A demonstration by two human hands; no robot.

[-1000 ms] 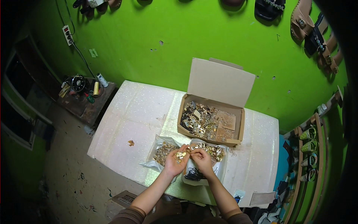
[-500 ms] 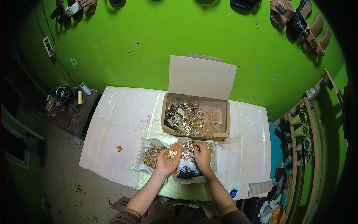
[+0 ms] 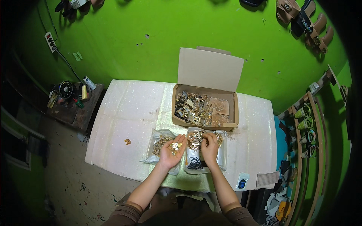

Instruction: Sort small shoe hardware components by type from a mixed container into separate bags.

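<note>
My left hand (image 3: 169,155) is turned palm up, with several small gold-coloured metal pieces (image 3: 176,146) resting in the palm and on the fingers. My right hand (image 3: 210,151) reaches over a pale plastic tray (image 3: 225,160), its fingers bent together beside silvery buckle-like metal pieces (image 3: 195,139); whatever it pinches is hidden. Dark, tangled-looking small pieces (image 3: 195,164) lie in the tray's near end. Left of it, partly behind my left hand, an opened plastic bag (image 3: 151,158) holds many small mixed metal fittings (image 3: 161,145).
Behind the tray stands an open cardboard box (image 3: 236,109) full of small metal parts, its lid raised. On the white table (image 3: 120,113) are a small brown scrap (image 3: 128,141), a little packet (image 3: 242,181) and a grey card (image 3: 267,179). Sandals (image 3: 306,123) fill a rack at right.
The whole view has shifted, so the table and box appear slightly higher and further right. My left hand still carries the gold pieces; my right fingers remain bent at the tray.
</note>
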